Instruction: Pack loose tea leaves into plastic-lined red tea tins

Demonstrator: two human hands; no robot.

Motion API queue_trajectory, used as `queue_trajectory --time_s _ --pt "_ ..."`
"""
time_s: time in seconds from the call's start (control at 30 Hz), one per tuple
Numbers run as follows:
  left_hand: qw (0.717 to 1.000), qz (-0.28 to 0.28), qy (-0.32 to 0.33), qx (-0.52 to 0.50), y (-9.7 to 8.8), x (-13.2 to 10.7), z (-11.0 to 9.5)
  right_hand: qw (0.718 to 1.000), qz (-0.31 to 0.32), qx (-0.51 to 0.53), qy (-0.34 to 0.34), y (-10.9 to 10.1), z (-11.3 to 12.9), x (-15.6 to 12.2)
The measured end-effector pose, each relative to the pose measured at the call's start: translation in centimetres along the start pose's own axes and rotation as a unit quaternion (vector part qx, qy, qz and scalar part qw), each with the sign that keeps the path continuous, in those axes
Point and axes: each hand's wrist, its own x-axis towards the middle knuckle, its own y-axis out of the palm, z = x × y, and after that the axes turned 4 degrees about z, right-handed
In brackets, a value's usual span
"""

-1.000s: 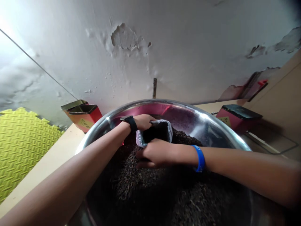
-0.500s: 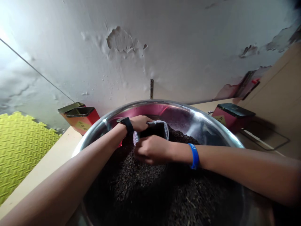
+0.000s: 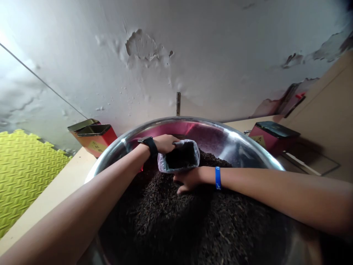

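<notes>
A big round metal basin [image 3: 248,143] holds a heap of dark loose tea leaves [image 3: 162,202]. Set among the leaves is a tin lined with a clear plastic bag [image 3: 162,163], its rectangular mouth facing up and its inside dark. My left hand [image 3: 165,143], below a black watch, grips the tin's far left rim; its fingertips are partly hidden. Just in front of the tin's near edge, my right hand [image 3: 190,179] rests on the tea with fingers apart. A blue band circles that wrist.
Beyond the basin's left rim stand open red tins [image 3: 96,141] with yellow labels. A closed red tin [image 3: 274,138] is at the right, near a thin pale stick [image 3: 302,162]. A peeling wall [image 3: 209,66] rises behind; yellow foam matting [image 3: 27,176] lies left.
My right hand has dropped from over the tin's mouth to the leaves in front of it, and its fingers have opened. The left hand stays on the rim.
</notes>
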Motion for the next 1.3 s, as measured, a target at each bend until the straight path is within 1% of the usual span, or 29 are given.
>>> queue_trajectory --time_s 0.1,0.17,0.27,0.33,0.47,0.67,0.9,1.0,1.13,1.2,1.3 --pt "1.000 0.011 0.005 -0.003 0.0 -0.1 0.0 0.996 0.053 0.070 -0.021 -0.5 1.6 -0.2" --pt "1.000 0.009 0.008 0.000 0.0 -0.1 0.1 0.991 0.090 0.092 -0.034 -0.7 2.4 -0.3" --pt "1.000 0.008 0.005 -0.002 0.0 -0.1 0.1 0.987 0.129 0.076 -0.058 -0.8 2.7 -0.2" --pt "1.000 0.011 0.000 -0.006 0.0 -0.2 0.0 0.986 0.143 0.061 -0.060 -0.5 2.6 -0.1" --pt "1.000 0.008 0.006 -0.011 0.1 -0.1 0.2 0.987 0.135 0.064 -0.059 0.1 2.0 0.2" --pt "1.000 0.007 0.027 -0.011 0.5 0.4 0.8 0.994 0.068 0.056 -0.058 0.2 1.4 -0.1" --pt "1.000 0.003 0.029 -0.002 0.5 0.4 0.9 0.996 0.026 0.024 -0.076 0.5 0.9 0.0" --pt "1.000 0.010 0.022 -0.004 0.4 0.3 0.6 0.995 0.035 0.030 -0.088 0.6 0.7 0.3" --pt "1.000 0.009 0.017 -0.001 0.3 0.1 0.3 0.994 0.053 0.047 -0.085 0.5 0.7 0.4" --pt "1.000 0.009 0.020 0.001 0.3 0.1 0.3 0.994 0.061 0.047 -0.075 0.4 0.7 0.4" --pt "1.000 0.013 0.022 0.004 0.2 0.1 0.3 0.993 0.097 0.041 -0.052 0.4 0.7 0.4"
